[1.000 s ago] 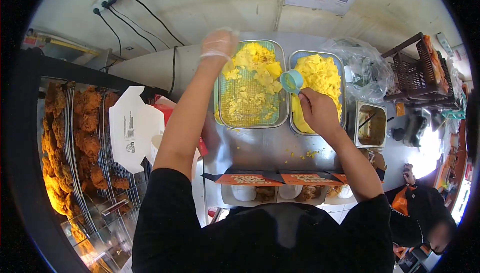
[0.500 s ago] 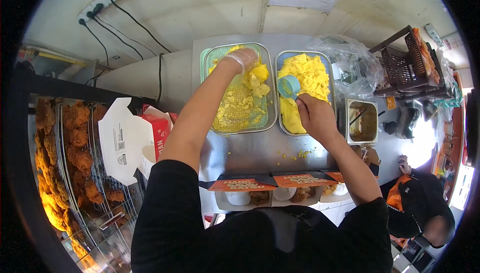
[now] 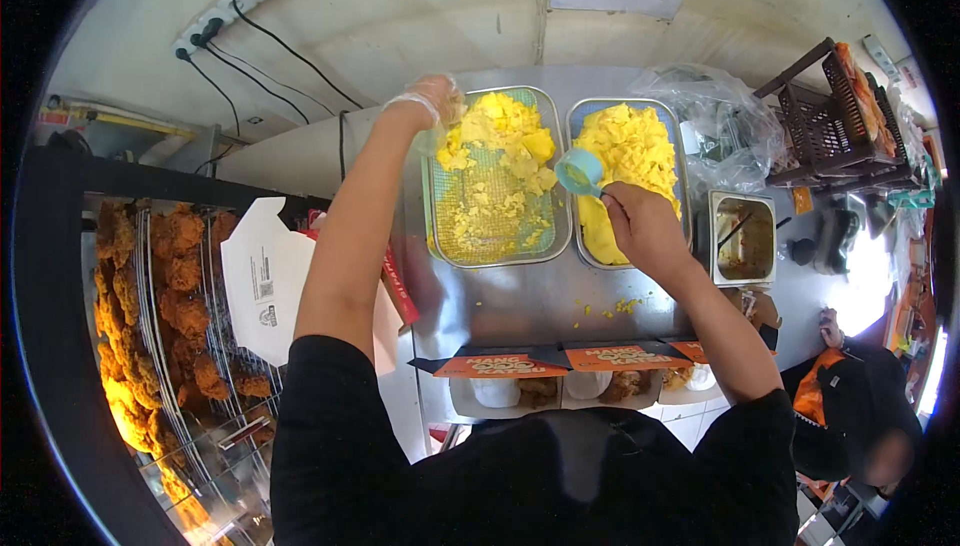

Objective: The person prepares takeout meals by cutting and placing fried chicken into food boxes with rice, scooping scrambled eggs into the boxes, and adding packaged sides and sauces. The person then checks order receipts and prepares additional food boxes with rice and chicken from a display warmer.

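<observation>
In my right hand point(image 3: 645, 224) is a light-blue measuring cup point(image 3: 580, 171), its handle pinched by the fingers. The cup hovers between two metal trays. The left tray point(image 3: 567, 231) has a mesh bottom with scrambled egg point(image 3: 500, 121) heaped at its far end and crumbs nearer me. More scrambled egg point(image 3: 630, 151) fills the right tray point(image 3: 686, 196). At the far-left corner of the left tray is my left hand point(image 3: 432, 101), in a clear plastic glove. Its fingers are partly hidden and I cannot tell whether they grip anything.
Open boxes point(image 3: 615, 386) with chicken and white rice line the near counter edge. A metal pan point(image 3: 743, 236) stands right of the trays, with a plastic bag point(image 3: 710, 126) and a brown basket point(image 3: 825, 121) behind. Fried chicken point(image 3: 185, 266) fills a rack at left. A person point(image 3: 850, 406) is at right.
My left hand has moved left, off the heaped egg to the left tray's corner. My right hand still holds the cup between the trays. The whole view has shifted slightly.
</observation>
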{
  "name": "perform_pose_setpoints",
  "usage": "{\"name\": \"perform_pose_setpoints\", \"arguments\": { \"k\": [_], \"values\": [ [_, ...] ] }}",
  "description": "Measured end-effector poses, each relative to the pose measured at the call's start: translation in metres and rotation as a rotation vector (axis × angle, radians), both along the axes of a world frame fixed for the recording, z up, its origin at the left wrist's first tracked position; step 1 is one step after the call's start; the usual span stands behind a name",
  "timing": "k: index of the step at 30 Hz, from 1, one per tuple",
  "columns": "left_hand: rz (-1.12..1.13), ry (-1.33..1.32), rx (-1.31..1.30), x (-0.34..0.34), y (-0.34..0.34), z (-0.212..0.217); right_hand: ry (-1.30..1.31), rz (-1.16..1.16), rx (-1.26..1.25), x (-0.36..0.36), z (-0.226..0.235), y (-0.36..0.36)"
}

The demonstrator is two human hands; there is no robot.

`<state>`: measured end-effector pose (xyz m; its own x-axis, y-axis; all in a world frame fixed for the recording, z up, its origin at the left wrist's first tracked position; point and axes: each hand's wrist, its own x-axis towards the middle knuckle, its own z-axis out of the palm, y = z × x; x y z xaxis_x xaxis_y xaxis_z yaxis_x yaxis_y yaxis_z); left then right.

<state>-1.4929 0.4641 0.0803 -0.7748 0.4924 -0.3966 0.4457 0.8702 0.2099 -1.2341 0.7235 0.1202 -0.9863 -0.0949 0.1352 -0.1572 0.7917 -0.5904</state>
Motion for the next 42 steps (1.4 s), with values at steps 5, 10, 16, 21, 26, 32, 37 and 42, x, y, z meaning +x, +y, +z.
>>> {"name": "perform_pose_setpoints", "arguments": {
  "k": [5, 10, 16, 21, 26, 32, 37, 42],
  "values": [
    [0.140, 0.348, 0.090, 0.003, -0.024, -0.024, 0.053, 0.061, 0.008, -0.009, -0.006, -0.018],
    [0.487, 0.257, 0.099, 0.069, -0.036, -0.010, 0.077, 0.030, 0.172, -0.035, -0.006, -0.026],
    [0.318, 0.157, -0.044, 0.146, -0.045, -0.028, -0.042, 0.111, 0.513, -0.069, -0.042, -0.057],
    [0.786, -0.061, 0.058, 0.165, -0.031, -0.017, -0.263, 0.381, 0.617, -0.057, -0.077, -0.099],
    [0.769, -0.056, 0.092, 0.165, -0.041, -0.022, -0.179, 0.346, 0.598, -0.076, -0.051, -0.110],
    [0.629, 0.026, 0.093, 0.175, -0.053, -0.039, -0.107, 0.360, 0.709, -0.056, -0.072, -0.106],
    [0.500, 0.048, 0.067, 0.177, -0.041, -0.043, -0.097, 0.128, 0.676, -0.096, -0.047, -0.070],
    [0.412, 0.167, 0.048, 0.170, -0.060, -0.077, -0.094, 0.484, 0.657, -0.069, -0.087, -0.092]
  ]
}}
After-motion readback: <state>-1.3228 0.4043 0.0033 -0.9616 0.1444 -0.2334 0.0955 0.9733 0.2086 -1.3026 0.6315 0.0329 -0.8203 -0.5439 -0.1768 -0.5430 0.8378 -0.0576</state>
